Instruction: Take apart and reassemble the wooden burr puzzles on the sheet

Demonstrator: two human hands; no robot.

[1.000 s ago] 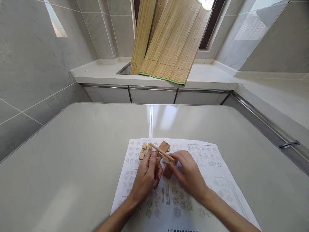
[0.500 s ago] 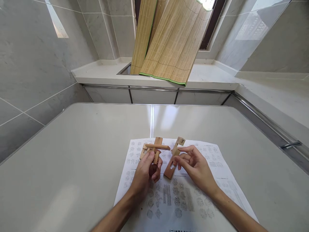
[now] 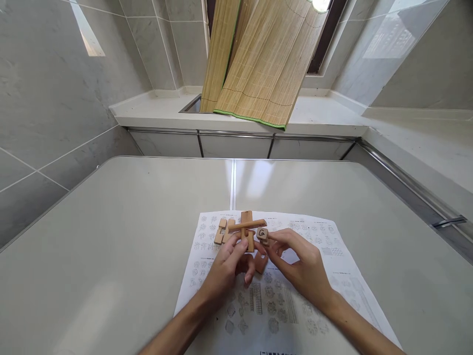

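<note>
Several joined wooden pieces [image 3: 247, 225], one laid crosswise over an upright one, are pinched in my left hand [image 3: 232, 264]. My right hand [image 3: 301, 259] pinches a small notched wooden piece [image 3: 262, 233] whose pale end bears a dark mark; it is close to the right side of the joined pieces. Below it, a reddish-brown wooden piece [image 3: 260, 263] lies on the printed sheet [image 3: 306, 291], partly hidden by my fingers. Light notched pieces [image 3: 220, 231] rest on the sheet behind my left hand.
The sheet with small printed figures lies on a pale table [image 3: 121, 236] with a seam down its middle. Beyond the table's far edge are a white ledge [image 3: 148, 109] and a hanging bamboo blind [image 3: 258, 69]. Tiled walls stand at both sides.
My right hand has lifted the light numbered piece and turned its end forward, beside the joined pieces. My left hand has shifted slightly right with its pieces, its lower fingers now more spread.
</note>
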